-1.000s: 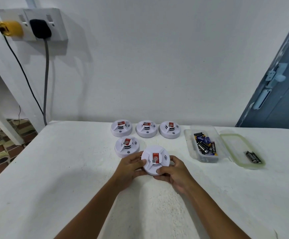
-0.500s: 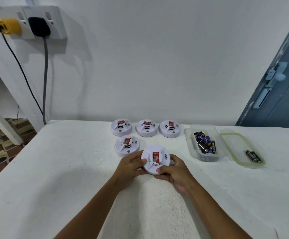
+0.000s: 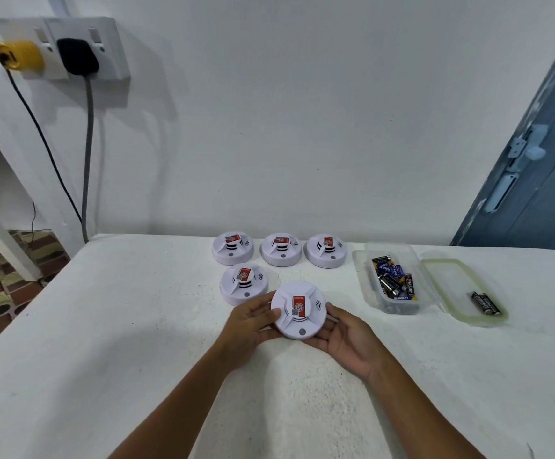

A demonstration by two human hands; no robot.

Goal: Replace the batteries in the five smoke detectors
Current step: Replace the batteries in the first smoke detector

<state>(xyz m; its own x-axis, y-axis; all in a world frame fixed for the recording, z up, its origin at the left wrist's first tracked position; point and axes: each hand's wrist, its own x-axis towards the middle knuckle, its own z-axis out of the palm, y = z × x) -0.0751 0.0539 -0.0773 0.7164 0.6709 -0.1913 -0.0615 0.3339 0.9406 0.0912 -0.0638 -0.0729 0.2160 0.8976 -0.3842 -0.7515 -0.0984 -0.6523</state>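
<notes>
Fingers of the left hand and the right hand curl around the edges of one white smoke detector, holding it over the near middle of the white table. Four other detectors stand behind it: one just beside the left hand, and three in a row near the wall. One clear box with several batteries is at the right, and its lid beside it carries two batteries.

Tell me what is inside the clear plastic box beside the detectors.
The clear plastic box holds a loose heap of batteries, blue ones and black ones, one marked Eveready. Its lid is off, so nothing covers the top; batteries lower in the heap are hidden.
</notes>
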